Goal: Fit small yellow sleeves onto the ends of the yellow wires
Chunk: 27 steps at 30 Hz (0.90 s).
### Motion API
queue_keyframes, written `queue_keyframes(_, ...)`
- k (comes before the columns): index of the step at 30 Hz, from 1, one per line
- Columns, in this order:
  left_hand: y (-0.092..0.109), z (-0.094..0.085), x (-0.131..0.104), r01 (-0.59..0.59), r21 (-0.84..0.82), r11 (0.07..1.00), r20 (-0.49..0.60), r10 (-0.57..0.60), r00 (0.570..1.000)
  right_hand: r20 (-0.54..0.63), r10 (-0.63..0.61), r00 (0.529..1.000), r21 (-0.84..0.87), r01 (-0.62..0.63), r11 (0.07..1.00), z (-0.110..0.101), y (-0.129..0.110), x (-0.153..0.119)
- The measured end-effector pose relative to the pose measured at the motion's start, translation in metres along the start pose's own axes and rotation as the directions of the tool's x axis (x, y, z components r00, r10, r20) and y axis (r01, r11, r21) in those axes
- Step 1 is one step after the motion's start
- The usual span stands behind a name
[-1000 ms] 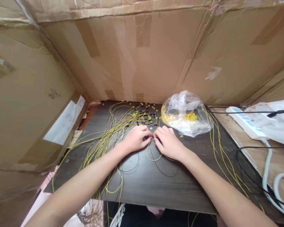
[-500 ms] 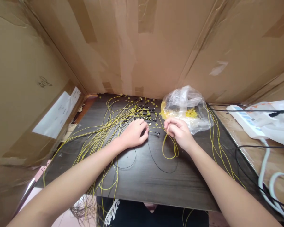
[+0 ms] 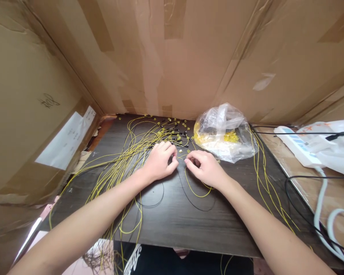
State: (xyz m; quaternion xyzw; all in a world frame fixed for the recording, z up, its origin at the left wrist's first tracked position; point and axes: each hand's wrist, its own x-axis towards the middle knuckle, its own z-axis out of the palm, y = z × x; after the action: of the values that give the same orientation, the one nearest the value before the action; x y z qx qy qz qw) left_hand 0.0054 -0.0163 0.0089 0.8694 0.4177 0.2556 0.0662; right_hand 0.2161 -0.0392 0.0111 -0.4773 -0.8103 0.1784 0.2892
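My left hand (image 3: 162,160) is closed, thumb and index finger pinching a thin cable whose gripped part is mostly hidden. Just to its right, my right hand (image 3: 206,168) is closed too, its fingertips on a yellow cable (image 3: 199,196) that hangs in a loop below them. A short gap separates the two sets of fingertips. Behind and left of my left hand spreads a bundle of yellow cables (image 3: 114,172) with black connector ends (image 3: 183,133). A thin black cable (image 3: 189,199) curves over the table beneath my hands.
Small yellow pieces (image 3: 185,121) lie scattered at the back of the dark table (image 3: 172,225). A clear plastic bag (image 3: 225,149) with yellow pieces stands behind my right hand. More yellow cables (image 3: 265,172) and a white power strip (image 3: 296,149) are at the right. Cardboard walls (image 3: 172,76) surround the table.
My right hand has moved left, close to my left hand, and the yellow loop has shifted and widened. The black-tipped end between the hands is now covered.
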Motion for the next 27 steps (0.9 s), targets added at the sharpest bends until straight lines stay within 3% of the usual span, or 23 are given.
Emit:
queue_keyframes(3, 0.001, -0.001, -0.001, -0.008, -0.052, 0.999, -0.045, 0.005, 0.999, -0.031, -0.001, 1.000, 0.041, 0.002, 0.999, 0.006, 0.000, -0.001)
queue_keyframes(7, -0.002, 0.003, -0.002, -0.150, -0.170, 0.974, -0.053, 0.143, 0.988, -0.104, 0.099, 0.990, 0.262, -0.069, 0.963, 0.014, -0.004, -0.001)
queue_keyframes(10, -0.006, 0.008, -0.001, -0.233, -0.180, 0.956, -0.079, 0.222, 0.972, -0.124, 0.165, 0.978, 0.408, -0.101, 0.907, 0.015, -0.006, 0.000)
queue_keyframes(13, -0.010, 0.011, -0.001, -0.238, -0.168, 0.957, -0.128, 0.219, 0.967, -0.116, 0.169, 0.979, 0.465, -0.096, 0.880, 0.014, -0.006, 0.001)
queue_keyframes(27, -0.011, 0.009, -0.002, -0.170, -0.244, 0.955, -0.085, 0.153, 0.984, -0.173, 0.037, 0.984, 0.280, 0.013, 0.960, 0.014, -0.005, 0.001)
